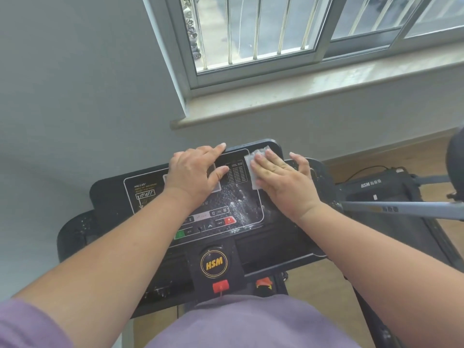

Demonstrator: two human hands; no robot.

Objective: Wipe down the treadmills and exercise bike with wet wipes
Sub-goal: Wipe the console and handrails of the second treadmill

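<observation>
Pressing flat on a wet wipe (253, 169) with the right hand (283, 183), fingers straight and close together, thumb spread off to the right; pinning the white sheet against the far right part of the treadmill console (155, 197), just right of the small printed table. Resting the left hand (194, 174) open on the middle of the same console, fingers straight and laid over the display, index tip reaching the far edge, holding nothing. Showing beads of moisture and streaks on the glossy panel near the right wrist, likely from the wipe. Judging the wipe as light, soft and limp, damp enough to cling and slide easily on slick plastic, prone to bunching if dragged by one corner; best worked under a flat palm or pinched at a folded edge. Judging the console as stiff and fixed, buttons near the near edge worth a gentle touch. Sitting to the right, on the wooden floor, a second treadmill (376, 189), well apart from both hands.
</observation>
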